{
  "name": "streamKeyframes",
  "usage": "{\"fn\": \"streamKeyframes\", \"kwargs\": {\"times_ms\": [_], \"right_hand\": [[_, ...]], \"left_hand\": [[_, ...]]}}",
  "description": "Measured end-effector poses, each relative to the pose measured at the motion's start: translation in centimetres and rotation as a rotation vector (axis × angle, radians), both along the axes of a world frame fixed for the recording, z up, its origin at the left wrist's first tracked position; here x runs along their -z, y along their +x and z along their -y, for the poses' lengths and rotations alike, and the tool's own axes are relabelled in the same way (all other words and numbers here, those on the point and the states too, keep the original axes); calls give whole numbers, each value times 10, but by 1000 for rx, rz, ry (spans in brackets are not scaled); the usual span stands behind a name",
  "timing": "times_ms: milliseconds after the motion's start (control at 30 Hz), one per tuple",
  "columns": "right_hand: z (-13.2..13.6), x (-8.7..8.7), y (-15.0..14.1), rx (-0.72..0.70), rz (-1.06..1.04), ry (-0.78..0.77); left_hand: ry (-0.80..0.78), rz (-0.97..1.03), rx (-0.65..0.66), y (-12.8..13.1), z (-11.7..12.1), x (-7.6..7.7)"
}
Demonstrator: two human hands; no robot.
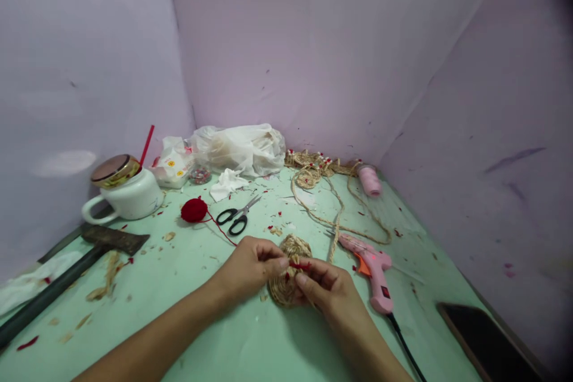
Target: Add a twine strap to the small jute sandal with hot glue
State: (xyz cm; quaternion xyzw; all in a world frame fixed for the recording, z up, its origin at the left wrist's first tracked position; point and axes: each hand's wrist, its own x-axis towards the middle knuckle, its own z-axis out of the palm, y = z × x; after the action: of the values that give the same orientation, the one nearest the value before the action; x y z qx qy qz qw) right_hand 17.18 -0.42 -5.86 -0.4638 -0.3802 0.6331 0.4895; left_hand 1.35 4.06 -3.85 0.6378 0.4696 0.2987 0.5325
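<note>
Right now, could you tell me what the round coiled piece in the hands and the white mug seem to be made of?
The tan round coiled piece looks like jute or straw rope: rough, fibrous, matte. The white handled mug looks like glazed ceramic: smooth, softly shiny.

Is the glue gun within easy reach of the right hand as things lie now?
Probably yes. The glue gun lies just beside the right hand on the table, nothing between them. But that hand is pinching red yarn over the jute coil, so it would have to let go.

I'm seeing the scissors (236, 217) lying behind my hands, the glue gun (373, 268) sitting right, the hammer (71, 271) resting far left on the worktop (250, 340).
</note>
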Motion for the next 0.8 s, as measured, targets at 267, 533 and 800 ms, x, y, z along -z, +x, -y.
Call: {"fn": "streamKeyframes", "kwargs": {"times_ms": [267, 533, 800], "right_hand": [[-4, 17, -3, 13, -71, -27], [-9, 31, 3, 101, -76, -3], [-7, 18, -3, 139, -108, -7]], "left_hand": [[458, -968, -317, -47, -49, -7], [442, -1116, -226, -38, -59, 3], [446, -986, -350, -31, -55, 6]]}}
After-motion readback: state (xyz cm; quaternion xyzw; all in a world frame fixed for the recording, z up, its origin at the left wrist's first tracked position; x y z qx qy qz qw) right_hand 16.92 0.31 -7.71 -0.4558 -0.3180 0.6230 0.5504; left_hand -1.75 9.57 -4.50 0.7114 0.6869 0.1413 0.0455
